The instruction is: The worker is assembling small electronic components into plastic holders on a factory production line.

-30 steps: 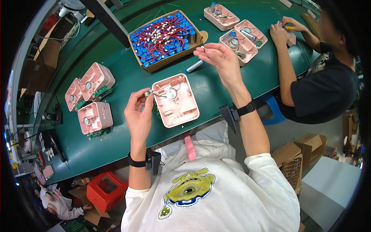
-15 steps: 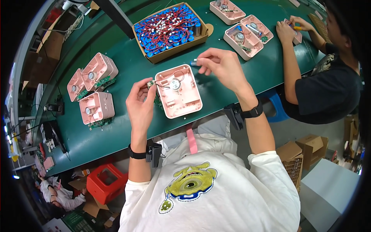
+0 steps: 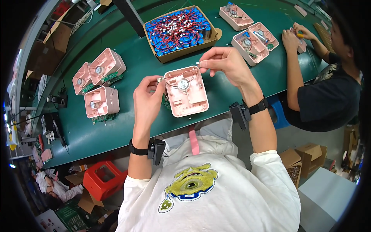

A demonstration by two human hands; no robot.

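Note:
A pink plastic housing lies open side up on the green table in front of me. Inside it sits a round speaker with thin dark wires running toward the left wall. At the housing's upper left corner, my left hand is closed on a green circuit board, mostly hidden behind the fingers and the housing wall. Just above the upper right corner, thumb and forefinger of my right hand pinch a small white piece that looks like a plug; any wire on it is hard to make out.
Beyond the housing stands a cardboard box full of blue batteries with red wires. Pink housings with boards lie at left, others at far right. A co-worker's hands hold another pink part. A red stool stands below.
The view has shifted, so the table things sit farther right. My right hand is closer to the housing's upper right corner. A bluish bit by its fingertips no longer shows.

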